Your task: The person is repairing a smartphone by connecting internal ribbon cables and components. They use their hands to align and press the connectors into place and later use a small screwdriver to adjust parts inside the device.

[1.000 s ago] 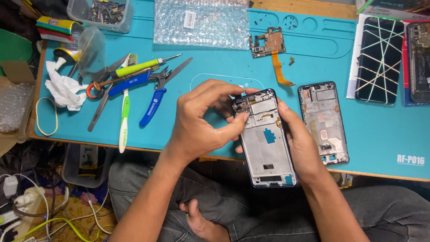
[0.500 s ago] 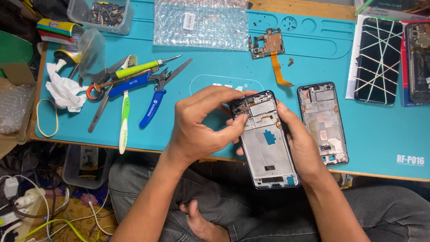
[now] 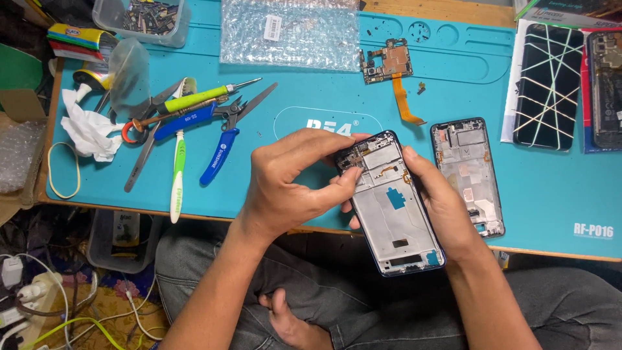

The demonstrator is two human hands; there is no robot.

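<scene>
An opened phone frame (image 3: 395, 214), dark-rimmed with a bare metal inside and a blue patch, is held over the near edge of the blue work mat (image 3: 311, 110). My right hand (image 3: 440, 201) cradles it from underneath and along its right side. My left hand (image 3: 295, 181) curls over its upper left corner, thumb and fingertips pinched at the small parts near the camera area. What the fingertips grip is too small to tell.
A second opened phone frame (image 3: 468, 172) lies right of my hands. A circuit board with an orange flex cable (image 3: 389, 65) and a bubble-wrap bag (image 3: 288, 29) lie further back. Pliers, tweezers, a screwdriver and a toothbrush (image 3: 188, 123) are at the left. A taped cracked screen (image 3: 549, 84) is at the right.
The phone frame and both hands have shifted very slightly; my left fingertips have closed in tighter on the upper left corner.
</scene>
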